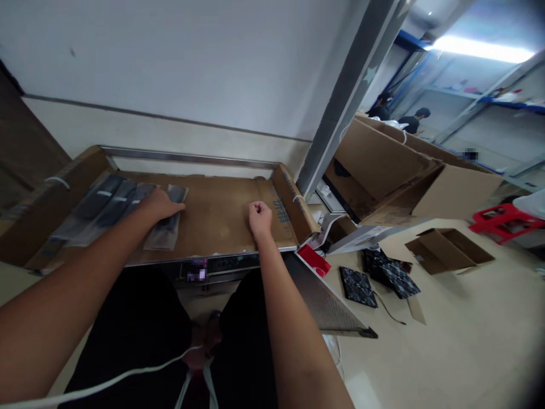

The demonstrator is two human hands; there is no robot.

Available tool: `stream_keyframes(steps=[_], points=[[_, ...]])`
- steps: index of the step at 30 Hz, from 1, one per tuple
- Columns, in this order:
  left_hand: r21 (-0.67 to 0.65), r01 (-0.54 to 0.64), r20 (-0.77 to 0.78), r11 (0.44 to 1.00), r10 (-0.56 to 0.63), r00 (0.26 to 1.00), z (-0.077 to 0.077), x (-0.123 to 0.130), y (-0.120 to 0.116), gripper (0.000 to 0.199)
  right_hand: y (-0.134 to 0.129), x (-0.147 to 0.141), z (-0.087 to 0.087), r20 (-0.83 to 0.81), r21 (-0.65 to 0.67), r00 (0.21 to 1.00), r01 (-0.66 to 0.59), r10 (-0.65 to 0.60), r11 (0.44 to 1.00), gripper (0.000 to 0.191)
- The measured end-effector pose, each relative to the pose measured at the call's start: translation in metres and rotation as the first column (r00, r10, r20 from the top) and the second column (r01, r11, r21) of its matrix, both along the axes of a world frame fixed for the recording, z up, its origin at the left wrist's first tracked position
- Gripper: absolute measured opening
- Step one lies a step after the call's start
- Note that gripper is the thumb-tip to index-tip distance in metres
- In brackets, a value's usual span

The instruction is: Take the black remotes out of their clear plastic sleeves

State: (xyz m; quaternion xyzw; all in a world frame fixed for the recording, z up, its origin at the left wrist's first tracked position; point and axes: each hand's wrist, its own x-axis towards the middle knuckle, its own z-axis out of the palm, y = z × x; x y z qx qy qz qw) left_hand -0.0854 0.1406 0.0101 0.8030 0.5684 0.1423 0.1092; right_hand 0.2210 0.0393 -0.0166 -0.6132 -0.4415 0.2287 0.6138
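Several clear plastic packets [100,201] with dark contents and white bands lie side by side at the left of a cardboard-lined tray [217,216]. My left hand [156,203] lies over the rightmost packet [164,232], which sits a little apart and at a slant. The thumb is stretched out to the right across that packet, while the other fingers are partly hidden. On the bare cardboard to the right rests my right hand [259,217], its fingers curled into a loose fist with nothing visible in them.
Cardboard walls [293,199] bound the tray's sides, and a metal post [340,102] rises behind its right end. A large open carton [383,165] stands right. Dark patterned flat items [357,286], a smaller carton [450,249] and a red stool [506,221] are on the floor. People sit far back.
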Motion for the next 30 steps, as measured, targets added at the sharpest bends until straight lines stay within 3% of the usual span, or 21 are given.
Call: stream_keyframes(steps=[2,5,8,11,13,16,19,21,23,27,30], points=[[-0.15,-0.23,-0.162,0.962,0.205,0.965,0.013,0.007,-0.007,0.077,0.0,0.0,0.001,-0.001,0.002,1.0,0.0,0.0,1.0,0.021],[-0.237,-0.262,-0.21,0.936,0.214,0.954,0.031,0.019,-0.019,0.073,-0.001,-0.001,0.002,-0.003,-0.004,1.0,0.008,-0.008,1.0,0.021],[-0.24,-0.236,-0.105,0.942,0.217,0.971,0.039,0.027,-0.029,0.052,-0.002,-0.001,0.003,-0.011,-0.011,1.0,0.004,-0.004,1.0,0.022],[-0.294,-0.197,0.187,0.935,0.258,0.948,0.036,0.033,-0.039,0.039,-0.002,-0.002,0.004,-0.028,-0.014,1.0,-0.013,0.013,1.0,0.022],[-0.359,-0.133,0.429,0.924,0.29,0.855,0.035,0.04,-0.048,0.041,-0.002,-0.003,0.005,-0.059,-0.014,0.997,-0.042,0.041,0.999,0.024],[-0.426,-0.015,0.703,0.905,0.341,0.624,0.038,0.058,-0.06,0.043,-0.005,-0.005,0.009,-0.178,-0.06,0.971,-0.174,0.161,0.983,0.032],[-0.412,0.02,0.857,0.911,0.38,0.349,0.048,0.084,-0.069,0.039,-0.013,-0.008,0.017,-0.273,-0.108,0.899,-0.383,0.343,0.918,0.044],[-0.355,-0.005,0.904,0.935,0.345,0.251,0.053,0.102,-0.072,0.038,-0.019,-0.009,0.022,-0.253,-0.113,0.856,-0.489,0.451,0.865,0.047],[-0.287,-0.06,0.918,0.956,0.292,0.267,0.055,0.119,-0.073,0.041,-0.024,-0.01,0.026,-0.202,-0.119,0.83,-0.547,0.519,0.829,0.045],[-0.177,-0.126,0.912,0.976,0.211,0.353,0.053,0.143,-0.072,0.049,-0.029,-0.009,0.026,-0.185,-0.167,0.822,-0.566,0.538,0.808,0.042],[-0.189,-0.079,0.922,0.979,0.205,0.327,0.061,0.148,-0.07,0.04,-0.029,-0.007,0.024,-0.249,-0.174,0.804,-0.586,0.54,0.792,0.04]])
